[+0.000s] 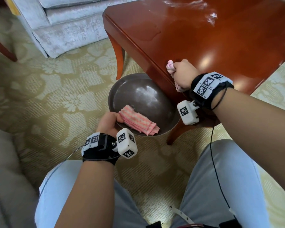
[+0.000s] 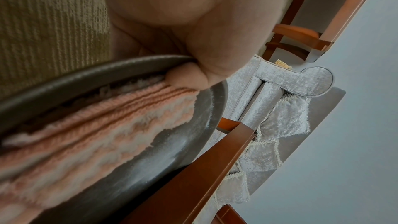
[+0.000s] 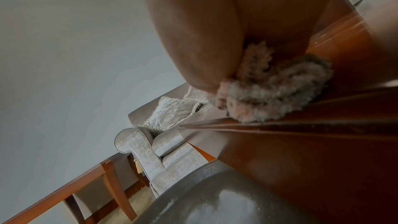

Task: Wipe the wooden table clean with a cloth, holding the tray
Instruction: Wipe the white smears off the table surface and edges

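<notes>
A glossy red-brown wooden table [image 1: 212, 40] fills the upper right of the head view. My right hand [image 1: 182, 71] grips a bunched pink cloth [image 1: 170, 65] and presses it onto the table's near-left edge; in the right wrist view the fluffy cloth [image 3: 277, 88] sits on that edge [image 3: 301, 125]. A round dark grey tray [image 1: 143, 96] is held just below the table edge, dusted with white powder. My left hand [image 1: 109, 121] grips the tray's near rim [image 2: 90, 71], thumb [image 2: 187, 77] pinning a folded pink-and-white striped cloth [image 1: 138, 120] [image 2: 96, 129] that lies in the tray.
A pale grey sofa [image 1: 64, 22] stands to the far left on patterned beige carpet [image 1: 48, 89]. White smears [image 1: 211, 17] mark the table's far side. A curved table leg [image 1: 119, 61] drops behind the tray. My knees in grey trousers [image 1: 220, 186] are below.
</notes>
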